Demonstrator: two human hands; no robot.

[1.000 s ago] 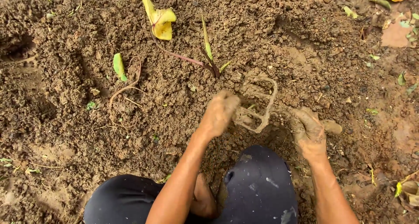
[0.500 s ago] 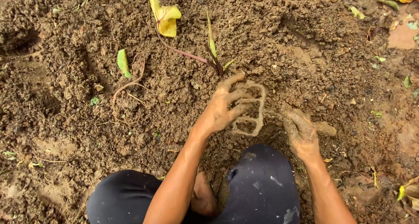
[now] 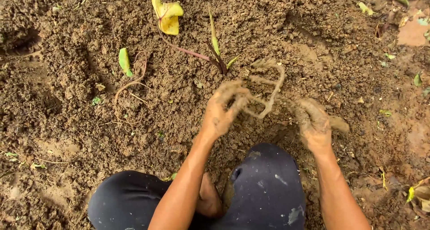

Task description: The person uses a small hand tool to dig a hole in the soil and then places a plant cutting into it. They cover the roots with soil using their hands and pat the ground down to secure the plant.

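A tangle of pale, mud-coated roots (image 3: 268,92) is held up just above the loose brown soil (image 3: 80,122), stretched between the two hands. It appears to be lifted clear so that it can be drawn out of the earth rather than left half buried. The left hand (image 3: 222,109) is closed on the near end of the tangle, with the fingers curled around several strands. The right hand (image 3: 315,124) is caked in mud and lies at the other end of the roots; its fingers are blurred and soil-covered, so whether they are clamped on a strand or merely resting against it cannot be told. A small clod or root piece (image 3: 339,124) is seen touching that hand's outer side.

Just beyond the roots, a small seedling with a reddish stem and narrow green leaves (image 3: 217,48) is rooted in the ground, near enough that its base could be disturbed by any pulling. Farther off, a yellowed leaf (image 3: 167,12) on a long purplish stalk is lying on the soil, and a small green leaf (image 3: 124,62) with thin brown rootlets (image 3: 132,84) is seen to the left. The person's dark trousered knees (image 3: 264,185) are crouched directly below the hands.
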